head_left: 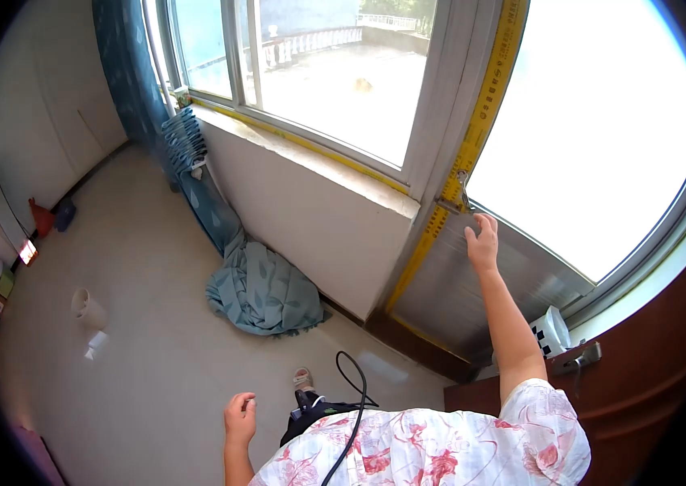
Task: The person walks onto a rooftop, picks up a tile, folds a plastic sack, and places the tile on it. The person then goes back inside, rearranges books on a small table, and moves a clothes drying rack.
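My right hand [482, 241] reaches forward to the metal door, thumb and fingers apart, with nothing visible in it. Just beyond its fingertips is a metal door latch [462, 198] on the frame; I cannot tell whether they touch. The door has a bright glass pane [594, 146] above a grey metal panel [472, 283]. My left hand [240, 417] hangs low at my side, fingers loosely curled and holding nothing I can see.
A bunched curtain [266, 287] lies on the floor below the window sill [310, 158]. At right stand a brown wooden door [642, 364] and a white container [552, 330]. A waste bin [88, 308] is at left; a black cable [363, 377] loops by my body.
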A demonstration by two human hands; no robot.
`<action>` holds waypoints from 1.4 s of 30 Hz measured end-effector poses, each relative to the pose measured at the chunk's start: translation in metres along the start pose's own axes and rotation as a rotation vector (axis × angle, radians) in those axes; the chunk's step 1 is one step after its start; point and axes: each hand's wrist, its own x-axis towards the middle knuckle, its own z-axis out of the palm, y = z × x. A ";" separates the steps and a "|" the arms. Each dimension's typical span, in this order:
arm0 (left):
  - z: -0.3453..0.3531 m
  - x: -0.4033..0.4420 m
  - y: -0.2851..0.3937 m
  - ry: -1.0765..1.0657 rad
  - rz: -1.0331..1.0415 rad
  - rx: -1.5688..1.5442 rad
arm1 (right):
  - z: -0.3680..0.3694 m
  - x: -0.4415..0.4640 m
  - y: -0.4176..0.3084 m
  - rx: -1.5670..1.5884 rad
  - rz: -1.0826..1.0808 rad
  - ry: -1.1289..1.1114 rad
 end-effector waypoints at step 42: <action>0.055 0.283 0.020 -0.680 0.162 0.131 | 0.116 0.057 0.040 -0.657 0.134 0.202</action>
